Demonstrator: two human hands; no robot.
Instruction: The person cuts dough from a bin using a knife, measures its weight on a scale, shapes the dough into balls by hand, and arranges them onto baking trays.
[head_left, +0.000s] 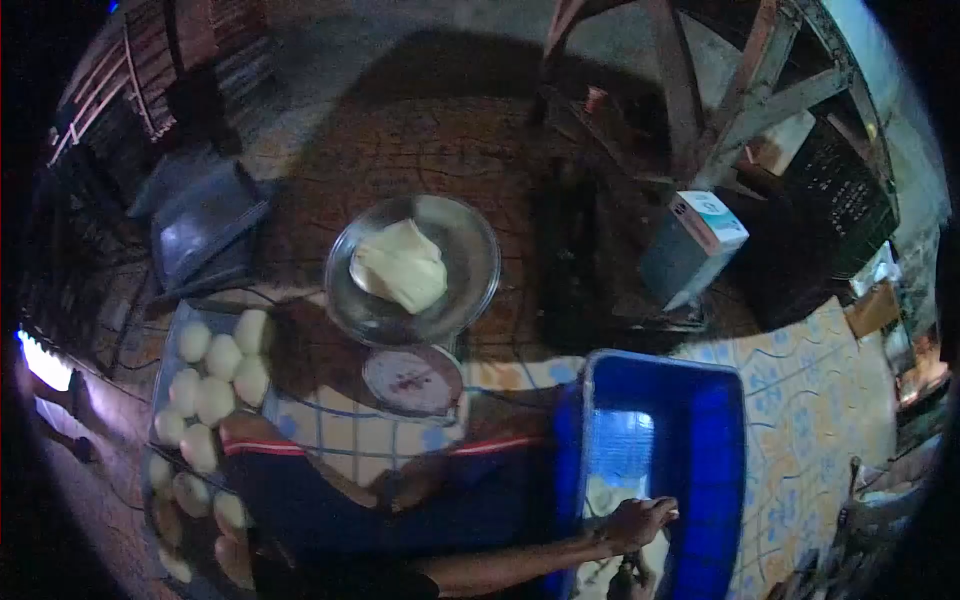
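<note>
Curling over the blue bin [704, 440], the left hand's [640, 525] fingers sit just above pale dough [604, 497], which lies inside the bin on both sides of them. The right hand [630, 580] is close by, dim; whether either hand's fingers grasp dough, I cannot tell.

1. Blue bin [712, 450]: deep, rectangular, open-topped, standing upright in the lower right of the frame.
2. Pale, dough-like mass [603, 496]: uneven, lying inside the bin, partly hidden, toward the frame's bottom edge.
</note>
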